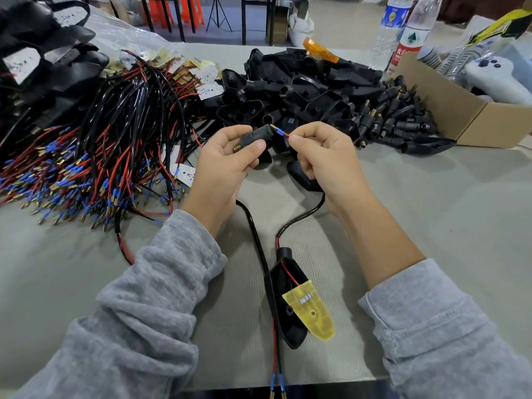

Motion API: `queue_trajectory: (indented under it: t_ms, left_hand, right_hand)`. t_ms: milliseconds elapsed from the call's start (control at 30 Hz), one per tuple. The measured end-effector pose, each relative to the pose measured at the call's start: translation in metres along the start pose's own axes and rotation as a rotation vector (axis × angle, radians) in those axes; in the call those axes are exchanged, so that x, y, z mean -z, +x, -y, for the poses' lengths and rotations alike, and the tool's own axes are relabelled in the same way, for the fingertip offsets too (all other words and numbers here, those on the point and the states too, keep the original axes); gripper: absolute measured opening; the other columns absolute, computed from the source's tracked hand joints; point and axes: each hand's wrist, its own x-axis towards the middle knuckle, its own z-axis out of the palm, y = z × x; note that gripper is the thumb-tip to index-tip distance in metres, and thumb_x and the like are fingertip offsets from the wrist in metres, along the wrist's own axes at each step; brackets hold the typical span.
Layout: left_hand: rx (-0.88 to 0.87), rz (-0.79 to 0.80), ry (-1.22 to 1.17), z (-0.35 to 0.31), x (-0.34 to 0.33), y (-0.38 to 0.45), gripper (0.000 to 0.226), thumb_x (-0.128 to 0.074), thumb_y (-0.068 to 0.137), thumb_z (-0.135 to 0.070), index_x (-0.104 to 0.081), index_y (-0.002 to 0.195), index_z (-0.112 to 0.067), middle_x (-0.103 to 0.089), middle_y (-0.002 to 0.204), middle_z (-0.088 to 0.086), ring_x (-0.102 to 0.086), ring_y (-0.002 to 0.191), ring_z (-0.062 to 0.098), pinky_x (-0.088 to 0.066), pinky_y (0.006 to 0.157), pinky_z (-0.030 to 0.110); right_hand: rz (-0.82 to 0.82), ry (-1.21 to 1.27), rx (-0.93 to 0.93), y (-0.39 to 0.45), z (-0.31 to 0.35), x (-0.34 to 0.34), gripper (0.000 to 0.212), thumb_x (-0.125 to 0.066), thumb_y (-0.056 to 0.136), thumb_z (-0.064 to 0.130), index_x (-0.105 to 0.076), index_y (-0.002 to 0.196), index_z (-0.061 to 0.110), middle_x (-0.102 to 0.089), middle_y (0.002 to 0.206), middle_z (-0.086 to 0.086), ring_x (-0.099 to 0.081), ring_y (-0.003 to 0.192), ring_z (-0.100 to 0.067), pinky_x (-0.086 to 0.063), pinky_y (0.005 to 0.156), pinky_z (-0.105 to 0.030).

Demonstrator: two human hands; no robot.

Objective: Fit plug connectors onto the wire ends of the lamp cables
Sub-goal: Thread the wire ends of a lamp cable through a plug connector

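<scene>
Plug connector (256,137) pinched in left hand (227,162), above lamp housing (290,298) on tabletop (431,211); right hand (322,151) pinching red wire end (280,132) at its mouth. Light, limp wire, probably best gripped just behind the ferrule

Background: two plastic water bottles (403,30) stand at the far right beside an open cardboard box (449,110) (contents wrapped, indistinct); an orange object (320,49) beyond; red stools (175,10) farther off.

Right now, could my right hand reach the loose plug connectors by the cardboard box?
Probably yes: the plug connectors lie uncovered just beyond the right hand, though its fingers pinch the red wire.
</scene>
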Motion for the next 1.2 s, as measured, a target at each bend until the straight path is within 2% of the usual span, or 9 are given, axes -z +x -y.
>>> queue_trajectory:
  t_ms: [233, 400, 567, 667, 733, 867, 967, 1067, 1200]
  left_hand:
    - [0.001, -0.008, -0.037, -0.0011, 0.0002, -0.0011, 0.023, -0.062, 0.089, 0.005, -0.059, 0.100, -0.014, -0.066, 0.085, -0.003, -0.061, 0.069, 0.005, -0.050, 0.070, 0.017]
    - [0.000, -0.009, -0.012, -0.0022, -0.0004, -0.0016, 0.026, -0.061, 0.088, 0.008, -0.059, 0.101, -0.015, -0.066, 0.088, -0.001, -0.063, 0.073, 0.005, -0.051, 0.073, 0.018]
    - [0.070, -0.046, -0.103, -0.0027, -0.0008, -0.0002, 0.025, -0.062, 0.089, 0.003, -0.059, 0.112, -0.006, -0.063, 0.089, 0.001, -0.061, 0.072, 0.006, -0.051, 0.069, 0.016]
    - [0.083, 0.006, -0.115, -0.0035, -0.0019, -0.0005, 0.022, -0.061, 0.090, 0.002, -0.061, 0.112, 0.000, -0.062, 0.085, 0.002, -0.060, 0.070, 0.006, -0.051, 0.068, 0.016]
    - [0.077, 0.076, -0.057, -0.0033, -0.0029, -0.0022, 0.017, -0.061, 0.090, 0.000, -0.066, 0.105, -0.006, -0.065, 0.083, 0.000, -0.062, 0.073, 0.006, -0.052, 0.070, 0.017]
    - [0.060, 0.211, 0.049, -0.0013, -0.0057, -0.0059, 0.024, -0.064, 0.089, -0.002, -0.070, 0.107, -0.016, -0.071, 0.099, -0.001, -0.065, 0.085, 0.011, -0.054, 0.074, 0.018]
    - [0.032, 0.213, 0.060, -0.0011, -0.0069, -0.0060, 0.026, -0.068, 0.085, -0.003, -0.071, 0.106, -0.016, -0.073, 0.088, 0.000, -0.065, 0.075, 0.011, -0.052, 0.073, 0.017]
    - [0.016, 0.196, 0.058, 0.0000, -0.0067, -0.0061, 0.026, -0.071, 0.080, -0.007, -0.073, 0.103, -0.019, -0.073, 0.087, 0.002, -0.065, 0.080, 0.015, -0.052, 0.079, 0.020]
    - [0.020, 0.182, 0.096, 0.0004, -0.0064, -0.0061, 0.024, -0.069, 0.085, -0.006, -0.074, 0.101, -0.023, -0.074, 0.088, -0.001, -0.062, 0.083, 0.013, -0.050, 0.084, 0.024]
  right_hand:
    - [-0.003, -0.054, -0.026, 0.0018, -0.0006, 0.0028, 0.015, -0.064, 0.086, 0.020, -0.067, 0.072, 0.024, -0.051, 0.050, 0.006, -0.043, 0.048, -0.009, -0.038, 0.048, -0.020]
    - [-0.015, -0.069, -0.033, 0.0027, -0.0006, 0.0034, 0.018, -0.065, 0.084, 0.019, -0.067, 0.067, 0.027, -0.051, 0.051, 0.007, -0.045, 0.049, -0.008, -0.039, 0.050, -0.020]
    - [-0.034, -0.122, -0.026, 0.0040, -0.0026, 0.0032, 0.015, -0.064, 0.088, 0.017, -0.070, 0.076, 0.023, -0.058, 0.058, 0.011, -0.052, 0.055, -0.006, -0.042, 0.053, -0.017]
    - [-0.007, -0.096, -0.006, 0.0031, -0.0014, 0.0026, 0.015, -0.060, 0.093, 0.011, -0.068, 0.082, 0.019, -0.059, 0.060, 0.007, -0.053, 0.054, -0.006, -0.043, 0.053, -0.015]
    - [0.012, -0.076, 0.004, 0.0019, -0.0003, 0.0012, 0.017, -0.058, 0.094, 0.008, -0.066, 0.083, 0.017, -0.060, 0.061, 0.003, -0.053, 0.053, -0.007, -0.042, 0.052, -0.014]
    - [0.072, -0.069, 0.000, -0.0003, 0.0012, -0.0024, 0.013, -0.055, 0.094, 0.003, -0.065, 0.088, 0.009, -0.061, 0.065, -0.003, -0.055, 0.054, -0.006, -0.043, 0.054, -0.017]
    - [0.102, -0.055, -0.007, -0.0021, 0.0023, -0.0044, 0.012, -0.056, 0.091, 0.000, -0.066, 0.091, 0.005, -0.063, 0.064, -0.002, -0.057, 0.055, -0.005, -0.044, 0.056, -0.017]
    - [0.081, -0.013, -0.024, -0.0022, 0.0023, -0.0059, 0.012, -0.053, 0.091, -0.003, -0.065, 0.094, -0.002, -0.063, 0.061, 0.000, -0.058, 0.053, -0.006, -0.045, 0.054, -0.018]
    - [-0.012, 0.060, -0.068, -0.0005, 0.0024, -0.0033, 0.012, -0.053, 0.098, 0.009, -0.060, 0.088, 0.012, -0.061, 0.061, 0.005, -0.056, 0.053, -0.011, -0.047, 0.053, -0.023]
